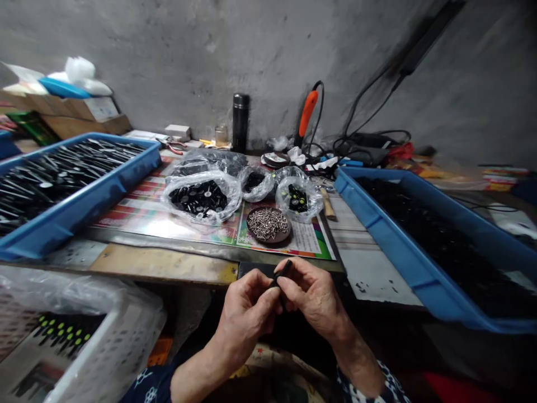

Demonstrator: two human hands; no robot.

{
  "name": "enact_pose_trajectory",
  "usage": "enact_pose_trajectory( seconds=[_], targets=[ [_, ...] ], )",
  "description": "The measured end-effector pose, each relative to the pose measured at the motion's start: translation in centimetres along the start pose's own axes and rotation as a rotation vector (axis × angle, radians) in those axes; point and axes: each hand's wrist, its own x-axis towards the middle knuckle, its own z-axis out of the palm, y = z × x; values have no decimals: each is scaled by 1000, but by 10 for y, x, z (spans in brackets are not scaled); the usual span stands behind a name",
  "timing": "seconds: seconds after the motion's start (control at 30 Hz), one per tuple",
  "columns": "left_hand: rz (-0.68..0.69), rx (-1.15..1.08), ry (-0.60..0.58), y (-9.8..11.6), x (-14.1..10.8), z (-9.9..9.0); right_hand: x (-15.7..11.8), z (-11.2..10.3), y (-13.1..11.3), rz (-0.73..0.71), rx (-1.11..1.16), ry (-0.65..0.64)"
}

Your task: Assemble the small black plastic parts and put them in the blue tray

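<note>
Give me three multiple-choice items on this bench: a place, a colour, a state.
1. Where is the round dish of small metal pieces?
A) in a blue tray
B) on the printed mat
C) on the floor

2. What colour is the corded tool's body?
A) green
B) white
C) orange

3. What do the left hand and right hand do?
A) lie flat
B) pinch a small black piece together
C) grip a flask

1 B: it rests on the mat.
2 C: its body shows orange.
3 B: fingers of both meet on it.
</note>
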Motion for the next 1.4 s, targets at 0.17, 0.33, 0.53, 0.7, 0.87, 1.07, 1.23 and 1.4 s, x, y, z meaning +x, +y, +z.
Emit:
enact_pose_trajectory(
  seconds=[0.17, 0.33, 0.53, 0.7, 0.87, 1.07, 1.23, 1.4],
  targets=[
    [-35, 0, 0, 3, 1, 0, 1, -1, 2, -38, -1, 38],
    [-100, -37, -70, 2, 1, -4, 5, -9, 7, -90, 106, -17],
    [46, 161, -52, -2, 4, -7, 6, -7, 8, -88, 63, 43],
    [500, 431, 67, -6, 11, -4, 13, -3, 5, -207, -93, 187],
    [539, 385, 126, -8, 20, -3, 20, -9, 2, -258, -196, 217],
    [284, 235, 114, 0, 26, -8, 51, -52, -25, -257, -581, 17],
    [113, 48, 88, 8, 28, -9, 117, -92, -30, -324, -1155, 143],
    [39, -15, 76, 12, 30, -14, 164, -108, -14, -261, -1398, 126]
  ],
)
